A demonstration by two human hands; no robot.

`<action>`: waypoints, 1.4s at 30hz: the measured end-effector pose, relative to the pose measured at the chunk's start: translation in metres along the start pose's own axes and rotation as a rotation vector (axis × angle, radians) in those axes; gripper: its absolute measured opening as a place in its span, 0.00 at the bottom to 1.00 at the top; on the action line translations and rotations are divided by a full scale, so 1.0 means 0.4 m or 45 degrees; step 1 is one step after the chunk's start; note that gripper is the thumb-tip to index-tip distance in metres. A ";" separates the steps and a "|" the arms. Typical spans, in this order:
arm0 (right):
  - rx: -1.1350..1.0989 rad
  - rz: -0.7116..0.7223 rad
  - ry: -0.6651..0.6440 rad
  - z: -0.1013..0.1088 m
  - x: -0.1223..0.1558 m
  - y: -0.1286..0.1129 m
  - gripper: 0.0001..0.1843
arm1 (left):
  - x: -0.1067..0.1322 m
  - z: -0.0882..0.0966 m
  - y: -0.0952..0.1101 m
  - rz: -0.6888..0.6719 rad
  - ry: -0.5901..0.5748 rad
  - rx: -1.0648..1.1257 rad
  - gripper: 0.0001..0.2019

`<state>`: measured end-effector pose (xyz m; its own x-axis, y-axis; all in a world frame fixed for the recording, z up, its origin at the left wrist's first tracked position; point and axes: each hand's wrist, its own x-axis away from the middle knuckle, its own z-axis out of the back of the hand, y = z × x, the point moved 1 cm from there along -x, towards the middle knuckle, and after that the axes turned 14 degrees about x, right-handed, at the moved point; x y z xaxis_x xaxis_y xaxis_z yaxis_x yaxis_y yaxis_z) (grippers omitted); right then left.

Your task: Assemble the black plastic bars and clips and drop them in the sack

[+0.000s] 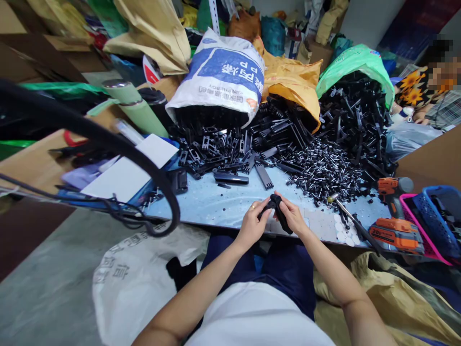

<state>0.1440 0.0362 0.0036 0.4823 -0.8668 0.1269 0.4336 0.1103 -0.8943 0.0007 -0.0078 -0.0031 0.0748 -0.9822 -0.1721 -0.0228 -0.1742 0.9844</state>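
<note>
My left hand [252, 222] and my right hand [292, 214] meet over the front edge of the blue work table [201, 199]. Between them are black plastic parts [284, 218], joined or touching at the top; I cannot tell which. My left fingers are closed on the left part, and my right fingers grip the longer piece slanting down to the right. Just beyond my hands lie a flat dark grey part [264, 176] and a glossy black oblong part [231, 178]. A pile of screws with black heads [324, 170] spreads to the right.
A white and blue sack [223, 72], an orange sack [291, 79] and a green bag [356, 67] spill black parts at the back. An orange cordless drill [394, 230], a hammer [355, 221] and baskets [441, 216] sit right. A black cable [144, 168] arches left. A person sits far right.
</note>
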 end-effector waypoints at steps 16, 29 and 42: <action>0.456 0.411 0.228 -0.033 0.012 -0.001 0.29 | 0.009 -0.033 -0.011 -0.376 0.260 -0.181 0.18; 1.470 -0.147 0.708 0.512 -0.298 -0.020 0.28 | -0.062 -0.051 -0.048 -0.141 -0.997 -1.085 0.24; 1.019 0.324 0.989 0.375 -0.093 -0.101 0.09 | -0.066 -0.036 -0.039 0.245 -0.362 -0.045 0.31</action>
<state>0.2228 0.1370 0.0994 0.1452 -0.8107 -0.5672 0.8855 0.3622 -0.2911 0.0135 0.0219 -0.0135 -0.2084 -0.9779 0.0186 0.0255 0.0136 0.9996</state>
